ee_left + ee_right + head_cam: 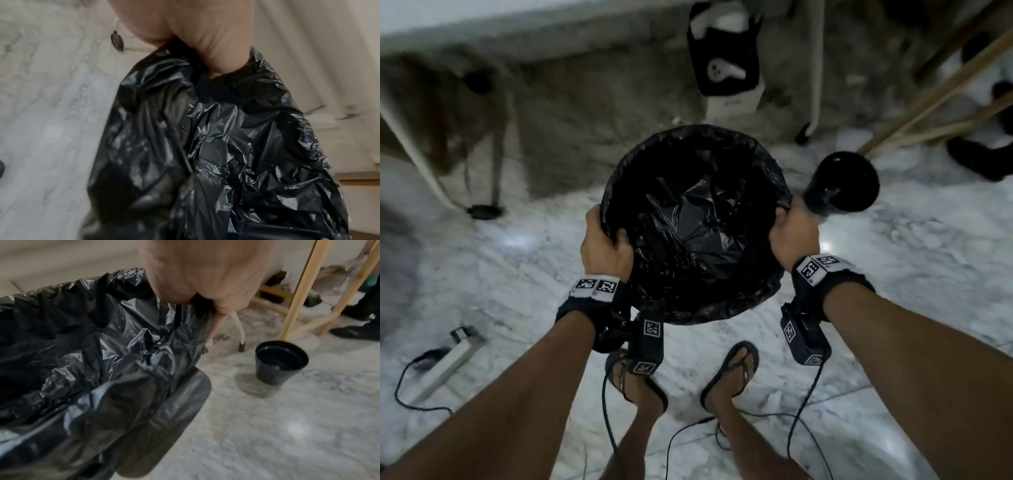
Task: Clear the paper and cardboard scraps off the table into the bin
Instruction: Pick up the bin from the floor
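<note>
Both hands, left hand [604,245] and right hand [792,233], grip opposite rim edges of the black-lined bin [695,222] between them.

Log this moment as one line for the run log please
left hand: grips bin rim | right hand: grips opposite rim | bin: black liner, no scraps visible | small black pot: on floor beside

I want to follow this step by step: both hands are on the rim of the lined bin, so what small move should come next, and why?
Probably carry the bin toward the table. The left hand and right hand each grip opposite sides of its rim, the black liner appears to hold no scraps, and none show on the marble floor, so the bin looks needed nearer the mess.
</note>
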